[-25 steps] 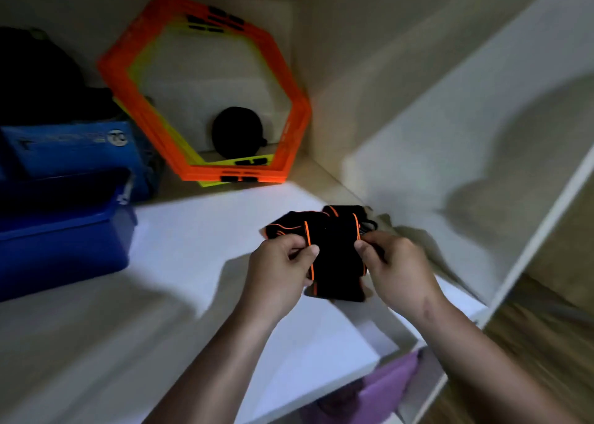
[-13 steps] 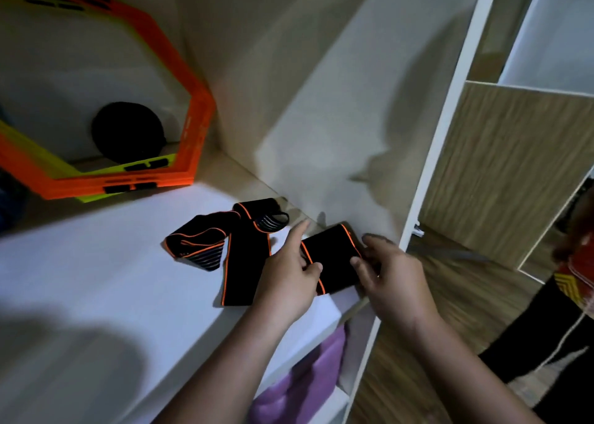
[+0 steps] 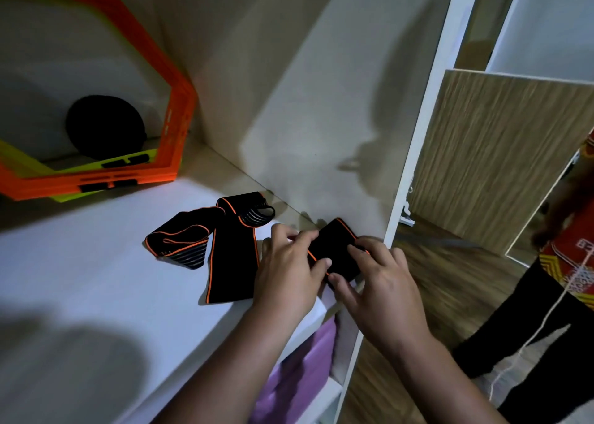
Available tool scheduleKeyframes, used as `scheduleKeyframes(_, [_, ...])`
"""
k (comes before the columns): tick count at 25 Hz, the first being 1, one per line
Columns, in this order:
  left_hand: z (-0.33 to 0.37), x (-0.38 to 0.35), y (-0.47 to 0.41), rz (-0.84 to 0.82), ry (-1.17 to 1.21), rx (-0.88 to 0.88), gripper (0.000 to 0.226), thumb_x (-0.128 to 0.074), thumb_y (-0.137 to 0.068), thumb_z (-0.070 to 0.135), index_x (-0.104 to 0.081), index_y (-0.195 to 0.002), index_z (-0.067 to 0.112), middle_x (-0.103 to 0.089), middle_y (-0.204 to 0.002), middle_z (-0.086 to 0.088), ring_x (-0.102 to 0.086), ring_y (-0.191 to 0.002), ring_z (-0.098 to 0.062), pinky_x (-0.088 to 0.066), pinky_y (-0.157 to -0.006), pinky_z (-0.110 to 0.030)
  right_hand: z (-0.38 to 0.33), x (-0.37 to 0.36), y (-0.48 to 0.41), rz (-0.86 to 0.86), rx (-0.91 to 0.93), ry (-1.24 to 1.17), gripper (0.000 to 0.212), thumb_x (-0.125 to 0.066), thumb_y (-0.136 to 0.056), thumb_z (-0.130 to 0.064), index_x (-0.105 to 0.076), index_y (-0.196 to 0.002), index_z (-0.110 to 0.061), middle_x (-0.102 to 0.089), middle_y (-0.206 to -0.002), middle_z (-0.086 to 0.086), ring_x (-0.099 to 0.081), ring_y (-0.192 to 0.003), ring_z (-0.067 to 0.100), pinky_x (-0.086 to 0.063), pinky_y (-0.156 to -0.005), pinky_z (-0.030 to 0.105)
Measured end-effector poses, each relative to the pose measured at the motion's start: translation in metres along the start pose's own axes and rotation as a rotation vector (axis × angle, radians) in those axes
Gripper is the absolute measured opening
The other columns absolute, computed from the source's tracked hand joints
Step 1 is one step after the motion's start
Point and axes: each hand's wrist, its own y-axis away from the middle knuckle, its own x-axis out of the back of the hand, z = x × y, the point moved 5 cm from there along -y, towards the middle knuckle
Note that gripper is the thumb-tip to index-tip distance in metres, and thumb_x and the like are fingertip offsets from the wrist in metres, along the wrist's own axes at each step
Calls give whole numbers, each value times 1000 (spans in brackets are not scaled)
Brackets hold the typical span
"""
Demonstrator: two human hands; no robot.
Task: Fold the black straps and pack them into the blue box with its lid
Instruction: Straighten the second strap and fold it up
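Note:
A long black strap with orange edging lies spread on the white shelf; its far end is bunched in loops at the back left. Its near end is a folded black piece by the shelf's right edge, against the side panel. My left hand pinches the left side of that folded piece. My right hand grips its right and lower side. The blue box and its lid are out of view.
Orange and yellow hexagon frames lean on the back wall, with a round black object behind them. Purple cloth lies on the shelf below. A person in red and black stands at the right on the wooden floor.
The view has swung right, so the blue box has left the frame. The strap was laid out along the shelf, and both hands have closed tighter on its folded near end.

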Motion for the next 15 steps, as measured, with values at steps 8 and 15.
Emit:
scheduleKeyframes(8, [0, 2, 3, -6, -72, -5, 59, -60, -89, 51, -50, -142, 27, -54, -135, -3, -46, -126, -28, -42, -104, -39, -3, 9, -3, 15, -17, -70, 56, -65, -86, -52, -63, -131, -19, -58, -131, -8, -50, -106, 18, -50, -87, 29])
scheduleKeyframes(15, [-2, 24, 2, 60, -41, -35, 54, -60, -90, 47, -55, -138, 25, -56, -135, -1, -43, -128, -26, -40, -106, -37, -24, 16, -20, 16, 52, -84, 55, -58, -85, -52, -64, -129, -19, -59, -129, -4, -51, -114, 20, -51, -92, 33])
